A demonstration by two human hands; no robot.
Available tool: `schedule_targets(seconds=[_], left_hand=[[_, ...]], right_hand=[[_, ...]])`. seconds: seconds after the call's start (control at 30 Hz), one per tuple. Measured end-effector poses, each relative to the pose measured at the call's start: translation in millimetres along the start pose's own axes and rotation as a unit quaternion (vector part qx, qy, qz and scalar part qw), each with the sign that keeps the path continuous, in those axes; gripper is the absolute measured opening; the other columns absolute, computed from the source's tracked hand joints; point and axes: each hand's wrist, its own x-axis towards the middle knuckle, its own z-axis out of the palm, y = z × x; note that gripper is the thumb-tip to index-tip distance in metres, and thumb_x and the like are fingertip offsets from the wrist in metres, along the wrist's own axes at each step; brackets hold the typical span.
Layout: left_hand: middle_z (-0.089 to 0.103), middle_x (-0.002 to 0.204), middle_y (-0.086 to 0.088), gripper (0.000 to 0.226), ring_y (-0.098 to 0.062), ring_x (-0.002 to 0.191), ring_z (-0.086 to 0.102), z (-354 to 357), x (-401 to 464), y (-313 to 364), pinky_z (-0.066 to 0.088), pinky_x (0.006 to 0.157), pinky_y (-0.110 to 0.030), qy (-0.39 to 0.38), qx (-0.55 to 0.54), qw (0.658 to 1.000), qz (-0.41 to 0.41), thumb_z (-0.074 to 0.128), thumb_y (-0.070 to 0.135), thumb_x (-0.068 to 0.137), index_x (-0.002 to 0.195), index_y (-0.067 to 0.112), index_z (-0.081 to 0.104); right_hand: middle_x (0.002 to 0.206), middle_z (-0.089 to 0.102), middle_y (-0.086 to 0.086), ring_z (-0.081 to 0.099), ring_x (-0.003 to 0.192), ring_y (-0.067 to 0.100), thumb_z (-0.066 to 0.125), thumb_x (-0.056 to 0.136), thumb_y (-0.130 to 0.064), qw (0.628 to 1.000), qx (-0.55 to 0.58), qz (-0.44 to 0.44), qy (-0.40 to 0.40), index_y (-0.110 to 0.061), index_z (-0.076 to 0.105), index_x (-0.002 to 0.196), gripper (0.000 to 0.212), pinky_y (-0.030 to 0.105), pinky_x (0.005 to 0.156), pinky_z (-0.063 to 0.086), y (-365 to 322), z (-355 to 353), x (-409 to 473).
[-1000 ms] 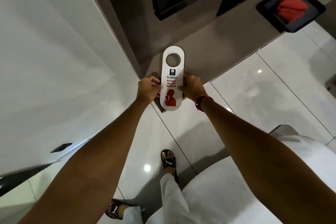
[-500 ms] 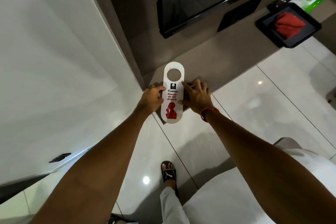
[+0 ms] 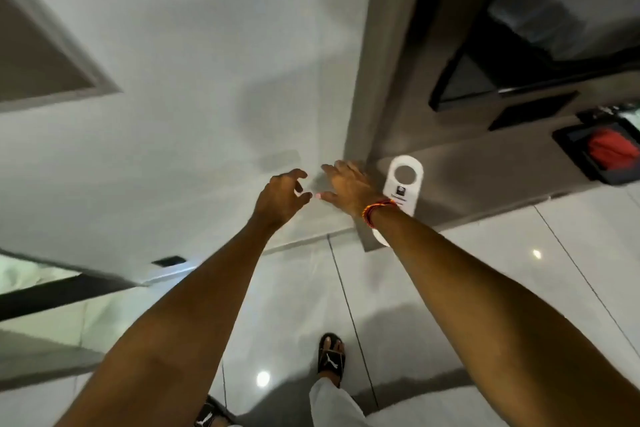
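A white "do not disturb" door hanger (image 3: 403, 184) with a round hole lies flat at the left end of a grey-brown counter (image 3: 485, 180), its lower end jutting past the front edge and partly hidden behind my right wrist. My right hand (image 3: 343, 185) is just left of the hanger, fingers spread and holding nothing. My left hand (image 3: 282, 199) hovers further left in front of the white wall, fingers loosely curled and empty. The two hands nearly meet at the fingertips.
A black tray (image 3: 571, 146) holding a red cloth (image 3: 611, 149) sits on the counter at the right. A dark screen (image 3: 519, 28) hangs above it. A white wall (image 3: 173, 80) fills the left; glossy white floor tiles (image 3: 485, 281) lie below, with my sandalled foot (image 3: 330, 355).
Both hands have let go of the door hanger, which now lies on the counter. The hands have moved left toward the wall, and the view has swung left.
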Motion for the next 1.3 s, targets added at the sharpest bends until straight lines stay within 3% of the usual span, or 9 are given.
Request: schedule_targets(seconds=[0.2, 0.37, 0.53, 0.63, 0.7, 0.93, 1.1, 1.2, 1.3], left_hand=[[0.067, 0.127, -0.009, 0.060, -0.028, 0.113, 0.063, -140, -112, -106, 0.055, 0.094, -0.044, 0.120, 0.010, 0.984, -0.132, 0.074, 0.036, 0.087, 0.139, 0.018, 0.049], [0.062, 0.135, -0.010, 0.060, -0.032, 0.123, 0.057, -254, -255, -199, 0.049, 0.100, -0.045, 0.260, 0.081, 0.931, -0.245, 0.066, 0.041, 0.092, 0.142, 0.017, 0.047], [0.063, 0.120, -0.012, 0.036, -0.032, 0.112, 0.056, -337, -402, -257, 0.051, 0.087, -0.047, 0.391, 0.171, 0.840, -0.336, 0.056, 0.038, 0.098, 0.122, 0.011, 0.058], [0.059, 0.109, -0.008, 0.027, -0.027, 0.100, 0.054, -382, -489, -287, 0.052, 0.084, -0.045, 0.493, 0.179, 0.759, -0.386, 0.054, 0.040, 0.098, 0.107, 0.015, 0.055], [0.059, 0.108, -0.008, 0.026, -0.027, 0.101, 0.054, -406, -525, -305, 0.052, 0.084, -0.044, 0.530, 0.166, 0.731, -0.396, 0.054, 0.041, 0.097, 0.106, 0.016, 0.052], [0.051, 0.146, -0.015, 0.056, -0.033, 0.132, 0.049, -477, -576, -377, 0.046, 0.105, -0.050, 0.373, 0.176, 0.825, -0.386, 0.044, 0.046, 0.102, 0.145, 0.011, 0.042], [0.037, 0.158, -0.013, 0.049, -0.029, 0.148, 0.030, -491, -564, -419, 0.028, 0.119, -0.055, 0.263, 0.209, 0.874, -0.352, 0.038, 0.031, 0.106, 0.151, 0.011, 0.034], [0.058, 0.140, -0.016, 0.034, -0.031, 0.130, 0.054, -492, -556, -438, 0.038, 0.114, -0.046, 0.301, 0.223, 0.863, -0.338, 0.040, 0.024, 0.106, 0.134, 0.010, 0.052], [0.072, 0.109, -0.013, 0.019, -0.031, 0.099, 0.067, -505, -544, -446, 0.056, 0.091, -0.042, 0.296, 0.249, 0.860, -0.334, 0.052, 0.026, 0.101, 0.109, 0.013, 0.064]], right_hand=[[0.148, 0.052, 0.015, 0.046, 0.136, 0.036, 0.044, 0.107, -0.050, 0.980, -0.059, -0.185, 0.039, -0.010, 0.043, 0.153, 0.061, 0.048, 0.110, 0.043, -184, -24, 25], [0.148, 0.050, 0.016, 0.047, 0.134, 0.036, 0.044, 0.108, -0.049, 0.927, -0.097, -0.356, 0.066, -0.010, 0.041, 0.155, 0.061, 0.048, 0.109, 0.045, -379, -27, 14], [0.152, 0.048, 0.017, 0.049, 0.135, 0.035, 0.046, 0.107, -0.048, 0.858, -0.111, -0.492, 0.100, -0.012, 0.040, 0.156, 0.062, 0.046, 0.111, 0.046, -552, -13, -26], [0.160, 0.041, 0.016, 0.043, 0.143, 0.035, 0.046, 0.107, -0.048, 0.808, -0.113, -0.567, 0.115, -0.012, 0.036, 0.160, 0.065, 0.045, 0.117, 0.041, -654, -9, -68], [0.162, 0.038, 0.016, 0.040, 0.146, 0.034, 0.048, 0.107, -0.045, 0.779, -0.109, -0.602, 0.135, -0.011, 0.037, 0.159, 0.063, 0.044, 0.119, 0.038, -702, -10, -87], [0.169, 0.030, 0.019, 0.028, 0.157, 0.035, 0.042, 0.108, -0.039, 0.702, -0.147, -0.639, 0.276, -0.006, 0.037, 0.160, 0.061, 0.046, 0.130, 0.026, -830, -20, -118], [0.170, 0.022, 0.024, 0.020, 0.160, 0.037, 0.038, 0.108, -0.040, 0.648, -0.228, -0.616, 0.386, 0.001, 0.031, 0.161, 0.067, 0.049, 0.131, 0.021, -877, -33, -101], [0.170, 0.021, 0.026, 0.020, 0.160, 0.037, 0.038, 0.108, -0.040, 0.622, -0.264, -0.590, 0.442, 0.005, 0.030, 0.160, 0.069, 0.051, 0.130, 0.023, -888, -38, -81], [0.172, 0.015, 0.023, 0.016, 0.161, 0.036, 0.035, 0.110, -0.038, 0.599, -0.283, -0.582, 0.471, 0.006, 0.023, 0.161, 0.069, 0.052, 0.130, 0.020, -887, -39, -54]])
